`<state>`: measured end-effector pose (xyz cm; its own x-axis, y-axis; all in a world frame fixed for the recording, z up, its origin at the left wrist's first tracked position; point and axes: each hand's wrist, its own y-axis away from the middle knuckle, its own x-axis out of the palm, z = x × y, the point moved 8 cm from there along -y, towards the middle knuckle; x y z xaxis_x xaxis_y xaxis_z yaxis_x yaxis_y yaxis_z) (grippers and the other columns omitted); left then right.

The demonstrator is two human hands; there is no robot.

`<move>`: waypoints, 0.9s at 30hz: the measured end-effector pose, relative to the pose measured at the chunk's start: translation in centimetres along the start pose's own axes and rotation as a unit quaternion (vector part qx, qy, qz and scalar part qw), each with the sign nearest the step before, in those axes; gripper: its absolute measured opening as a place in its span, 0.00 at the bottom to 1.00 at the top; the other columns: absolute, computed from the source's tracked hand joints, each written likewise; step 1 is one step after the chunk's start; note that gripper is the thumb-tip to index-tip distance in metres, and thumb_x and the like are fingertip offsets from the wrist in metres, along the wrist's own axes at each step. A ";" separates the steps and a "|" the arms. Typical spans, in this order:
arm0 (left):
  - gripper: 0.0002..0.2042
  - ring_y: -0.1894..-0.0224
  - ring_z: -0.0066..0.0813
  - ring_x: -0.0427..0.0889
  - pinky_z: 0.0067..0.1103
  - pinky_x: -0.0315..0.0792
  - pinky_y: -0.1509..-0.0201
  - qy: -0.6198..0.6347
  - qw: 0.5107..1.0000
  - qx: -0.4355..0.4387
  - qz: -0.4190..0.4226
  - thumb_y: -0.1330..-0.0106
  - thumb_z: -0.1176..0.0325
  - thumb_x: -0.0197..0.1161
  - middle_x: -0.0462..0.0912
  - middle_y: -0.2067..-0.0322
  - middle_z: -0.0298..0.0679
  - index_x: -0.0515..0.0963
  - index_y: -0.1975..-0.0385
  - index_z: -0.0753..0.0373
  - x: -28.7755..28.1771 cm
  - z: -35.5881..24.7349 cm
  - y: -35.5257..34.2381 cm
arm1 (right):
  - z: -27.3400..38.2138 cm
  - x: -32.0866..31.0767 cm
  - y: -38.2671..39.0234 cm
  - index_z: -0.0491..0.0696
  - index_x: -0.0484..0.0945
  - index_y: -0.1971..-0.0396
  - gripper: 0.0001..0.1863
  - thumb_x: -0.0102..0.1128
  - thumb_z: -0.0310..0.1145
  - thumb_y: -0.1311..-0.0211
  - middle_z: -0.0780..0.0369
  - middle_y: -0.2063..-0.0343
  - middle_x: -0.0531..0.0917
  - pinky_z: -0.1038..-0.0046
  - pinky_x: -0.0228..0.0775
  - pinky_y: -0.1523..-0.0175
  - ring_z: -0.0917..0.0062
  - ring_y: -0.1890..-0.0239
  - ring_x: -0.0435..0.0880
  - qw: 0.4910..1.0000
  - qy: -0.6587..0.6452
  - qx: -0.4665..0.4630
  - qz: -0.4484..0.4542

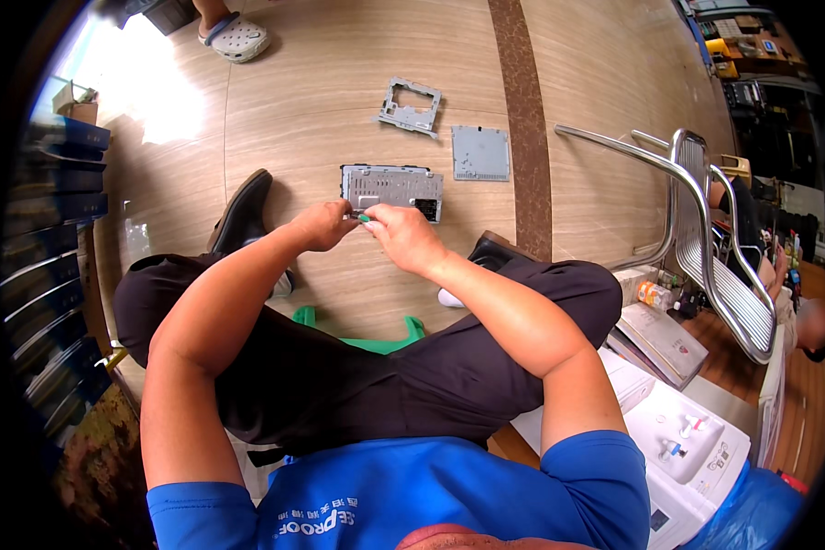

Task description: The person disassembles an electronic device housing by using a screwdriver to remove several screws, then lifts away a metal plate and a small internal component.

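Observation:
A silver metal electronics unit [392, 187], shaped like a car radio, rests on the floor between my feet. It has slots in its face and a black connector socket at its near right corner. My left hand [324, 225] is closed at the unit's near left corner; what its fingertips pinch is too small to make out. Close beside it, my right hand [403, 240] pinches a small green thing [365, 218] against the unit's near edge. Beyond the unit lie a grey metal bracket frame [410, 108] and a flat grey cover plate [480, 153].
Under me is a green plastic stool [385, 346]. A chrome metal bench [706, 238] stands at the right, near a white water dispenser [687, 435]. Stacked dark boxes [60, 170] line the left. Another person's foot in a white clog [238, 38] is at the far left.

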<state>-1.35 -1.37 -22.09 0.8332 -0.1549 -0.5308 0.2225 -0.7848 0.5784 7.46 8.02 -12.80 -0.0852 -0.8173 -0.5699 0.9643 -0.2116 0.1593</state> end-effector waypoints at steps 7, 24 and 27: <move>0.20 0.49 0.51 0.81 0.36 0.72 0.43 -0.014 1.000 0.010 -0.015 0.33 0.59 0.58 0.83 0.55 0.55 0.75 0.48 0.67 0.6 0.9 -0.6 | 0.8 0.1 0.3 0.42 0.81 0.56 0.12 0.58 0.31 0.35 0.49 0.63 0.84 0.63 0.76 0.56 0.56 0.60 0.84 0.999 0.003 -0.044 -0.012; 0.20 0.48 0.51 0.81 0.36 0.73 0.43 -0.011 1.000 0.002 -0.015 0.33 0.58 0.58 0.83 0.54 0.54 0.76 0.49 0.66 0.5 0.8 -0.6 | 1.0 0.7 0.8 0.45 0.78 0.53 0.12 0.56 0.31 0.34 0.50 0.63 0.84 0.57 0.76 0.57 0.52 0.61 0.83 0.995 0.034 -0.089 -0.009; 0.20 0.46 0.52 0.79 0.38 0.72 0.43 -0.021 1.000 -0.015 -0.003 0.32 0.57 0.58 0.82 0.52 0.55 0.75 0.48 0.64 0.2 0.4 -0.4 | 1.1 0.8 0.9 0.43 0.79 0.53 0.12 0.57 0.29 0.34 0.50 0.60 0.84 0.61 0.76 0.55 0.54 0.58 0.83 0.997 0.021 -0.072 0.019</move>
<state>-1.49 -1.28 -22.63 0.8097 -0.1760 -0.5598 0.2426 -0.7682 0.5925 7.95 6.55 -12.22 -0.0403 -0.7992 -0.5997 0.9928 -0.0996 0.0659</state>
